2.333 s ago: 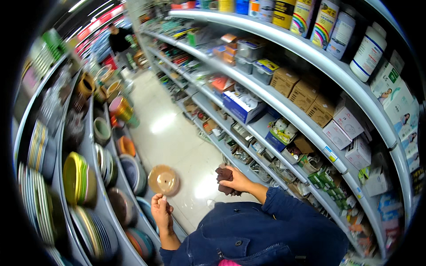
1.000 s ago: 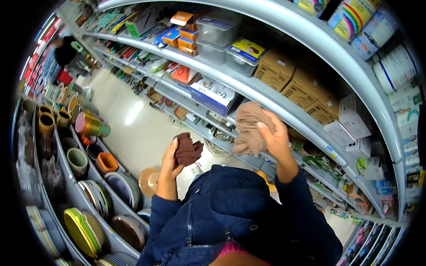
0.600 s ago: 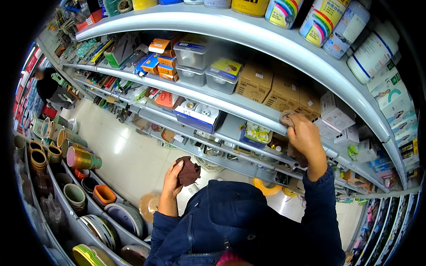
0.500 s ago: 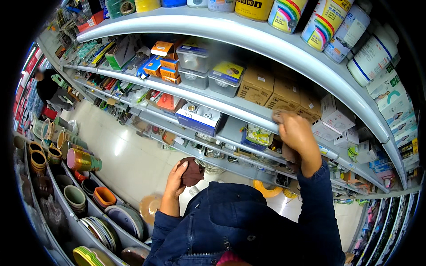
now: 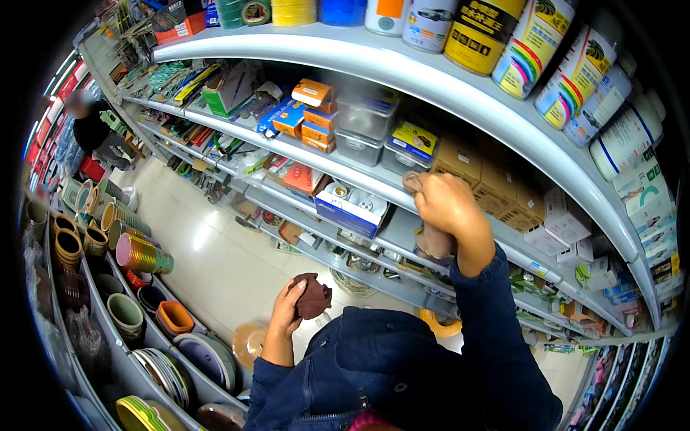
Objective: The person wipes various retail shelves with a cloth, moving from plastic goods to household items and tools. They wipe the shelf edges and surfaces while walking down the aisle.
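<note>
Here we list: right hand (image 5: 454,207), grip clamped on a beige cloth (image 5: 434,243), at the front edge (image 5: 345,171) of a shelf, apparently touching it; left hand (image 5: 285,310), grip wrapped round a bunched brown cloth (image 5: 314,297), above the floor (image 5: 190,223). We judge the step to be wiping that edge; the next move calls for light pressure along it, clear of the plastic boxes (image 5: 365,116).

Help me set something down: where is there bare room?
The floor between the stacked pots and the long shelving is bare; so, apparently, is a shelf patch between the blue box and the taupe cloth. Crowded: among those pots, and the upper shelf of cans.
</note>
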### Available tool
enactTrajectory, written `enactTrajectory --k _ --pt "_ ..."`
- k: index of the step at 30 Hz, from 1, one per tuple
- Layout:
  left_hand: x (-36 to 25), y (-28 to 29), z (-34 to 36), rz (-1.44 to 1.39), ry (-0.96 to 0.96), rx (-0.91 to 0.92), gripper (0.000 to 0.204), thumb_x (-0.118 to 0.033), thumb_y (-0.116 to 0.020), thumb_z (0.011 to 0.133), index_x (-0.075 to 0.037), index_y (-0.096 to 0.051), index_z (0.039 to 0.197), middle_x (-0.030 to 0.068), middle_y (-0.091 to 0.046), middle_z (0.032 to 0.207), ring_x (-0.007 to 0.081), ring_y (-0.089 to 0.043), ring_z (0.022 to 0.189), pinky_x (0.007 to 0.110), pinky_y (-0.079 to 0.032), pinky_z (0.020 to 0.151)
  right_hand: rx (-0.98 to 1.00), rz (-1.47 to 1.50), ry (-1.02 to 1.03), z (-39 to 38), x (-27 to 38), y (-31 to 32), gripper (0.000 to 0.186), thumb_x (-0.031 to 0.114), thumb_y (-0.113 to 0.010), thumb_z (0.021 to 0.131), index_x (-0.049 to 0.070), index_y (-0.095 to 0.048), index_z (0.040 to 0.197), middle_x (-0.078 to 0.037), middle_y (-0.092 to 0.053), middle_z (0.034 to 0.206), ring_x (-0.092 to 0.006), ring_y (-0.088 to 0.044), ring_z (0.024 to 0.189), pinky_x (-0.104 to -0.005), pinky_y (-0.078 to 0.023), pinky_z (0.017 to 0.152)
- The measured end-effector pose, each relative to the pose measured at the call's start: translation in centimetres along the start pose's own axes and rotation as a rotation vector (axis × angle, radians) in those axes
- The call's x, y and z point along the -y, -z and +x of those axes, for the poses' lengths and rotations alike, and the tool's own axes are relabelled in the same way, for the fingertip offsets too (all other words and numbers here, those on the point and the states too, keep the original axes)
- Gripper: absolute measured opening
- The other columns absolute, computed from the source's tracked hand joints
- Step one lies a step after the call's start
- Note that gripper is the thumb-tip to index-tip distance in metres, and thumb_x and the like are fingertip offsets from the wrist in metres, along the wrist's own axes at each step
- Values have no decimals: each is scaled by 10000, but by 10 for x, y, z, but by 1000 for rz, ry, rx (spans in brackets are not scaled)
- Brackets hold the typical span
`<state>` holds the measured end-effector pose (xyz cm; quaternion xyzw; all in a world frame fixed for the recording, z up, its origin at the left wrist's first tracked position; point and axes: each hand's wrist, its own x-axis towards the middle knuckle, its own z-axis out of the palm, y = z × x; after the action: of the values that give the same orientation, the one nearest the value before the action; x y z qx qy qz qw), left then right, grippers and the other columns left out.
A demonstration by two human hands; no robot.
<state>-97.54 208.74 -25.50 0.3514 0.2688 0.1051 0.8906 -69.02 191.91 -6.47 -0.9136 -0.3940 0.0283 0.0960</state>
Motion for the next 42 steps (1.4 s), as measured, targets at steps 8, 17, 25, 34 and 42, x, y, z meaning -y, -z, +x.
enactTrajectory --k 8,17,25,34,42 --pt "-8 17 7 -14 32 -25 363 -205 -589 912 30 -541 1184 127 -630 997 245 -645 905 387 -548 802 -290 2 112 1 40 -12 206 84 -549 786 30 -638 964 -182 -654 955 -345 -665 795 -432 -549 673" --pt "-7 -1 29 48 103 80 362 -196 -582 908 32 -551 1187 127 -627 1011 234 -634 921 366 -528 847 -171 76 200 20 13 -52 390 84 -560 732 17 -567 1116 -189 -588 1147 -386 -649 788 -472 -541 675" --pt "-3 -19 35 85 121 144 346 -189 -581 910 18 -560 1187 122 -630 1017 234 -638 923 375 -534 837 -96 94 -12 -69 -79 -23 496 105 -505 735 -6 -538 1217 -224 -549 1244 -415 -608 963 -459 -497 876" --pt "5 -46 41 185 115 194 323 -153 -598 898 14 -567 1174 112 -634 1016 208 -635 912 335 -520 822 -255 37 -344 -156 -136 56 335 100 -506 762 35 -635 1064 -244 -616 1055 -435 -582 938 -468 -474 815" --pt "-17 -141 78 1024 -727 306 448 -80 -654 833 3 -485 1240 98 -570 1116 162 -572 1009 302 -446 901 -702 -424 -408 -91 -158 28 243 96 -542 805 20 -641 1014 -261 -624 982 -437 -590 876 -477 -492 772"
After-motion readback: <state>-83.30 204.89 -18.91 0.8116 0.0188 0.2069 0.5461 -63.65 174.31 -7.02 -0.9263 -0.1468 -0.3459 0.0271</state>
